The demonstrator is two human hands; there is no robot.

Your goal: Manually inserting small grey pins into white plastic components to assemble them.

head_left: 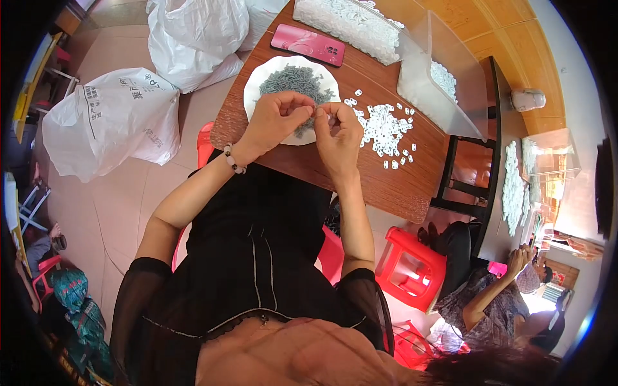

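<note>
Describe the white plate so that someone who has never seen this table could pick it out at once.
On the brown wooden table, look just beyond the person's two hands. The white plate sits there, round, heaped with small grey pieces. The phone behind it is pink and flat, and the pile to its right is loose white bits.

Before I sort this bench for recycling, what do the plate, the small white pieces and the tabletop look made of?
The plate looks like glazed ceramic or melamine: white, smooth, softly shiny. The small white pieces look like moulded plastic: identical, matte, each with a hole. The tabletop looks like wood or wood-look laminate: reddish-brown, faint grain, low sheen. The look alone cannot settle either pair.
</note>
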